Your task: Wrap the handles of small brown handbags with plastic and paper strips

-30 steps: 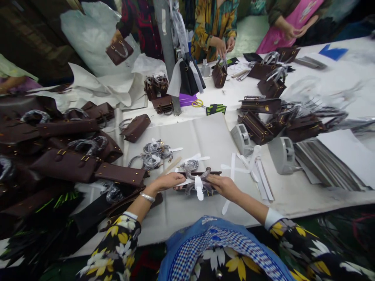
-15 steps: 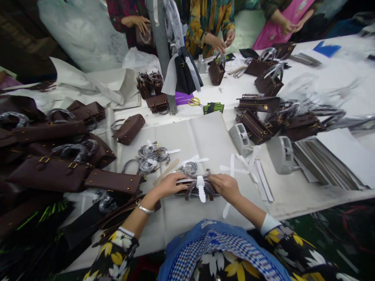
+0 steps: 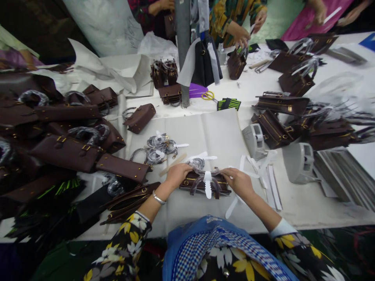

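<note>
In front of me a small dark brown handbag (image 3: pixel 187 183) stands on the pale table covering, seen from above. Plastic film wraps its handles, and a white notched strip (image 3: pixel 208 185) lies across them. My left hand (image 3: pixel 179 175) pinches the bag's upper left corner. At the upper right corner, the fingers of my right hand (image 3: pixel 238 181) are closed on its edge. Just behind the bag sits a wrapped, coiled strap (image 3: pixel 197 163). More coiled straps (image 3: pixel 155 150) lie beyond my left hand, near a flat tan stick (image 3: pixel 172 164).
Brown handbags (image 3: pixel 67 152) are heaped on the left, and more bags (image 3: pixel 272 128) stand on the right. Grey tape dispensers (image 3: pixel 299 162) and loose white strips (image 3: pixel 249 171) lie right of my hand. A metal post (image 3: pixel 183 50) rises beyond yellow-handled scissors (image 3: pixel 208 95). Other people work across the table.
The view has shifted, so the table things appear further right. The top of the bag between my hands shows more, with its zip visible, and my fingers now grip its upper corners.
</note>
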Demonstrator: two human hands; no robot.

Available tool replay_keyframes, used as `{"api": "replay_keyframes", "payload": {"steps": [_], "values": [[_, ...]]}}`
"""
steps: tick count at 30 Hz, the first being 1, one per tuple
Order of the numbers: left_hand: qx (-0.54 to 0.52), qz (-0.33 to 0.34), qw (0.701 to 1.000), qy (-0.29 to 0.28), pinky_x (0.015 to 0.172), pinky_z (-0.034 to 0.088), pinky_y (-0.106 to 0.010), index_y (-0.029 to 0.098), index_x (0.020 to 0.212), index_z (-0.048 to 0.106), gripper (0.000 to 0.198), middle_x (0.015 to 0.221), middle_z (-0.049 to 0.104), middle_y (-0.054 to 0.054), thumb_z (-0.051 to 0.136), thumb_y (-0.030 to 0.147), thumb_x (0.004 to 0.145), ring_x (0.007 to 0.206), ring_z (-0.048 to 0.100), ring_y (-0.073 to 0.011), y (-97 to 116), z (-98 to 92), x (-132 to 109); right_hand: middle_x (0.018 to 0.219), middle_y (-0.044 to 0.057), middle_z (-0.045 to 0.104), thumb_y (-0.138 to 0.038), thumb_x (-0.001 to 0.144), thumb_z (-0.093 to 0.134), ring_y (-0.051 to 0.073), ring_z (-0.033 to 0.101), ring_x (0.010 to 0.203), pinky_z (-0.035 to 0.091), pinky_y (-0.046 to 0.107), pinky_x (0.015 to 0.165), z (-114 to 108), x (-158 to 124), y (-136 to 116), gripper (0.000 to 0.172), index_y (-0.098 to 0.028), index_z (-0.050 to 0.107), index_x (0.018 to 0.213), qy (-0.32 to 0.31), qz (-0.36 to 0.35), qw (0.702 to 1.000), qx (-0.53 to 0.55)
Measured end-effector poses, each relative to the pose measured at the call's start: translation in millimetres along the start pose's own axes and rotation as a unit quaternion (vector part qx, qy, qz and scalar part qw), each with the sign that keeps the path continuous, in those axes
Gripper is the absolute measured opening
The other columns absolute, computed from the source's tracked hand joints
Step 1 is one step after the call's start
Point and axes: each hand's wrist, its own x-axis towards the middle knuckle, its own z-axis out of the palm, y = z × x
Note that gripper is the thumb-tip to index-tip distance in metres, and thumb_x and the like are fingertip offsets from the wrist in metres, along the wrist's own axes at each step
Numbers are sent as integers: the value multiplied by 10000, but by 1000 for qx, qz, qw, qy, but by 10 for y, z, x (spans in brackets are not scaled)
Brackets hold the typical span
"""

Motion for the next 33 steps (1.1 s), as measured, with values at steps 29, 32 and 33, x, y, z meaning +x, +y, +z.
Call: {"api": "replay_keyframes", "payload": {"steps": [29, 32, 33], "values": [[11, 30, 997, 67, 956, 516, -434, 224, 1106, 623, 243, 1110, 696, -80, 520, 257, 889, 1054, 628, -246, 96, 119, -284, 1284, 85, 597, -195, 894, 514, 231, 549, 1176, 471, 431, 1003, -198, -33, -11, 465, -256, 470, 1353, -49, -65, 990, 114], [-8, 32, 997, 63, 944, 533, -393, 227, 1080, 646, 234, 1111, 698, -70, 493, 231, 903, 1052, 635, -219, 72, 140, -294, 1272, 89, 608, -269, 901, 536, 234, 589, 1141, 512, 417, 958, -86, -42, 3, 474, -261, 451, 1367, -50, 3, 987, 155], [-16, 29, 997, 63, 944, 536, -380, 224, 1081, 650, 244, 1113, 699, -70, 475, 224, 911, 1054, 637, -209, 44, 146, -296, 1239, 89, 630, -286, 913, 519, 231, 611, 1110, 525, 405, 937, -51, -46, 35, 426, -251, 489, 1336, -56, 26, 984, 165]]}}
